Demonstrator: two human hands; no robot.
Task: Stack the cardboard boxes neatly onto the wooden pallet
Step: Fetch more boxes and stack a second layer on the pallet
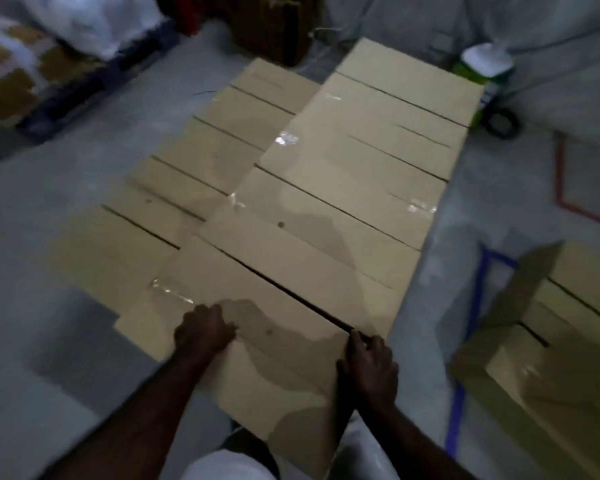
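Box [274,344]: near end of the taller right row of the stack [361,150]; pallet hidden.
Axis: long side runs far-left to near-right, taped top up.
Left hand [205,330]: fingers bent on the top; whether they grip is unclear.
Right hand [369,367]: fingers wrapped round the right end.
Handling: probably stiff, bulky, smooth-sided; best held at both short ends.

The cardboard boxes [343,188] are plain tan, crossed by thin dark seam lines and patches of glossy clear tape [286,138]. The floor [49,220] is mottled grey, marked by a red line [561,181] at the right and a blue line [465,375] nearer. White plastic wrap [94,19] covers brown cartons [7,91] at far left, and a lime-green and white wheeled object [487,62] stands at far right.
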